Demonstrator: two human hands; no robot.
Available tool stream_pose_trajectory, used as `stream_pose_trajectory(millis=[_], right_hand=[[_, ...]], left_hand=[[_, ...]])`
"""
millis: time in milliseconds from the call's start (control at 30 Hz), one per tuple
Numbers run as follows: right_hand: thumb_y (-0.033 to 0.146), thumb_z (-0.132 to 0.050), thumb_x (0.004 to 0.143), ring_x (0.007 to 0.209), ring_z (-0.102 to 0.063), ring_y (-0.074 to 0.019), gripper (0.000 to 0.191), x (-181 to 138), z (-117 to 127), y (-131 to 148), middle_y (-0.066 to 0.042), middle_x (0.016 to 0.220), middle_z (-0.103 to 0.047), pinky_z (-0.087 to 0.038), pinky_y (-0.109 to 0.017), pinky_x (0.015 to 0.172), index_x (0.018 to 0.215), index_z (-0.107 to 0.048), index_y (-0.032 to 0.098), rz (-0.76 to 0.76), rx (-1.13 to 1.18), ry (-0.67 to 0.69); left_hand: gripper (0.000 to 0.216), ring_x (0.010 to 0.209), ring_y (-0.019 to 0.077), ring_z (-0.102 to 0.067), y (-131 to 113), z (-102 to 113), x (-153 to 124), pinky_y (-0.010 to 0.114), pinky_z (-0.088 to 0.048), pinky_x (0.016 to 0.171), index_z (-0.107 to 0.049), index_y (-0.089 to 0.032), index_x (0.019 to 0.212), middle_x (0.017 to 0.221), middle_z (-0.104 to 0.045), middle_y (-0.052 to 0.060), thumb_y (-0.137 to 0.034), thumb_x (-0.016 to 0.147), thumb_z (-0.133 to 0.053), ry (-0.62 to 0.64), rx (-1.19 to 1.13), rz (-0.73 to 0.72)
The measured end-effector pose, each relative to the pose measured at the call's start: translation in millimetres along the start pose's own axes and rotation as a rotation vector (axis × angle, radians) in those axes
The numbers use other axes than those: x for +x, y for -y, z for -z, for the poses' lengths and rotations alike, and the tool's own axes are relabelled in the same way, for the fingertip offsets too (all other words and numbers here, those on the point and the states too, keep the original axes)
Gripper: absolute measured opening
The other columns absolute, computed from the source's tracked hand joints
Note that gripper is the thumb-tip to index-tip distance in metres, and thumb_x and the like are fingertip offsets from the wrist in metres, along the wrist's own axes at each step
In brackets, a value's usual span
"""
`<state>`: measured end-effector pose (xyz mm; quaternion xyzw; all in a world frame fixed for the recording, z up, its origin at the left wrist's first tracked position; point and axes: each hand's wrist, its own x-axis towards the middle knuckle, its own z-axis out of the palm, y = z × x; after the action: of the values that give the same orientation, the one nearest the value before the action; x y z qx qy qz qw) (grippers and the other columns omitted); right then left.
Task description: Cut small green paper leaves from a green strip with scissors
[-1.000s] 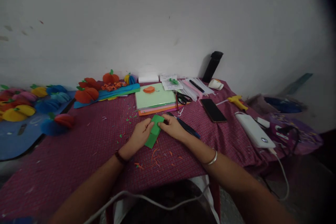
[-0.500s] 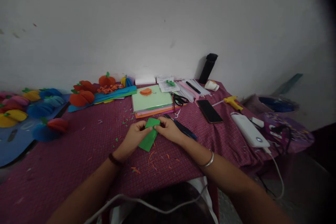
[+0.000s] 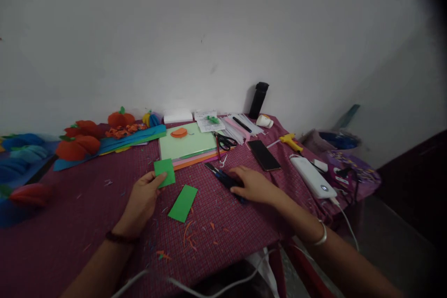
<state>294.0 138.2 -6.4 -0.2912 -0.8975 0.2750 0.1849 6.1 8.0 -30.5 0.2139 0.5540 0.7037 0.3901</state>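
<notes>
Two pieces of green paper in front of the paper stack: one held, one lying flat.

The left hand (image 3: pixel 141 202) pinches a small green square (image 3: pixel 164 172) between thumb and fingers, just in front of the near left corner of the stack of coloured sheets (image 3: pixel 186 142). A longer green strip (image 3: pixel 183 203) lies flat on the checked cloth (image 3: pixel 87 209), nearer the person than the stack, just beside that hand but apart from it. The right hand (image 3: pixel 253 185) lies palm-down over a dark blue tool (image 3: pixel 218 173) (whether the fingers clasp it cannot be told) in front of the stack's right corner. Scissors (image 3: pixel 225 141) lie just beside the stack's right edge, and a phone (image 3: pixel 263 154) lies further right.
</notes>
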Motion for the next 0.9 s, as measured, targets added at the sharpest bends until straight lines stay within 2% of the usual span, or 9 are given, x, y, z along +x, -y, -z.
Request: stream_pose_trajectory(millis=[67,133,333,433,533,633,733,833,900], right_hand=[[0.030,-0.072,0.067,0.101,-0.055,-0.0271,0.055,-4,-8,5,-0.012,0.111,-0.061,-0.039,-0.038,0.090,0.119,-0.058,0.017,0.006,-0.104,0.037],[0.032,-0.071,0.069,0.105,-0.054,-0.0279,0.062,-5,-12,10,-0.013,0.116,-0.059,-0.038,-0.038,0.092,0.126,-0.053,0.018,0.007,-0.211,0.076],[0.036,-0.063,0.079,0.101,-0.057,-0.0230,0.047,2,-7,14,-0.009,0.112,-0.062,-0.041,-0.032,0.089,0.122,-0.054,0.020,0.016,-0.376,0.117],[0.029,-0.052,0.087,0.104,-0.056,-0.0206,0.033,26,2,4,-0.009,0.112,-0.061,-0.040,-0.029,0.090,0.119,-0.054,0.018,-0.036,-0.416,0.057],[0.021,-0.042,0.092,0.106,-0.055,-0.0204,0.029,67,12,-11,-0.013,0.116,-0.058,-0.040,-0.031,0.091,0.119,-0.052,0.012,-0.114,-0.479,-0.036],[0.022,-0.045,0.093,0.105,-0.056,-0.0215,0.030,108,18,-27,-0.014,0.116,-0.057,-0.044,-0.035,0.089,0.121,-0.050,0.011,-0.174,-0.537,-0.070],[0.028,-0.053,0.092,0.100,-0.059,-0.0221,0.030,135,20,-40,-0.010,0.116,-0.058,-0.049,-0.041,0.084,0.118,-0.053,0.014,-0.210,-0.588,-0.025],[0.030,-0.055,0.091,0.096,-0.060,-0.0211,0.030,147,20,-49,-0.008,0.116,-0.058,-0.052,-0.041,0.081,0.117,-0.055,0.015,-0.224,-0.631,0.063],[0.031,-0.054,0.091,0.097,-0.060,-0.0211,0.031,151,19,-51,-0.009,0.116,-0.058,-0.052,-0.042,0.081,0.118,-0.054,0.015,-0.225,-0.659,0.111]], left_hand=[[0.030,0.056,0.0104,-0.058,0,-1,-1,0.019,-0.044,0.053,-0.067,-0.015,0.072,0.066,-0.069,-0.002,-0.030,0.052,-0.083,-0.005,0.002,0.008],[0.032,0.058,0.0113,-0.059,-1,-2,-2,0.020,-0.045,0.054,-0.068,-0.014,0.074,0.068,-0.070,-0.001,-0.030,0.051,-0.083,-0.004,0.008,0.018],[0.036,0.061,0.0109,-0.060,-2,-3,-5,0.019,-0.047,0.056,-0.069,-0.015,0.082,0.073,-0.072,-0.002,-0.029,0.052,-0.083,0.031,0.040,0.050],[0.035,0.061,0.0120,-0.061,0,-4,-5,0.020,-0.047,0.056,-0.069,-0.015,0.081,0.074,-0.072,0.000,-0.030,0.053,-0.082,0.051,0.057,0.068],[0.033,0.058,0.0136,-0.061,2,-5,-5,0.021,-0.048,0.054,-0.069,-0.015,0.080,0.070,-0.072,0.000,-0.031,0.053,-0.081,0.048,0.080,0.089],[0.037,0.060,0.0150,-0.063,3,-5,-4,0.022,-0.048,0.054,-0.069,-0.015,0.082,0.070,-0.072,0.000,-0.032,0.051,-0.082,-0.006,0.101,0.131],[0.042,0.066,0.0169,-0.064,4,-3,-3,0.024,-0.051,0.061,-0.069,-0.016,0.088,0.076,-0.074,0.001,-0.035,0.052,-0.082,-0.013,0.097,0.184],[0.041,0.072,0.0188,-0.065,8,0,-2,0.026,-0.051,0.066,-0.069,-0.017,0.089,0.080,-0.074,0.002,-0.040,0.056,-0.081,0.026,0.096,0.219],[0.043,0.072,0.0204,-0.065,11,1,-1,0.027,-0.052,0.066,-0.070,-0.017,0.086,0.077,-0.073,0.003,-0.042,0.054,-0.082,0.029,0.086,0.249]])
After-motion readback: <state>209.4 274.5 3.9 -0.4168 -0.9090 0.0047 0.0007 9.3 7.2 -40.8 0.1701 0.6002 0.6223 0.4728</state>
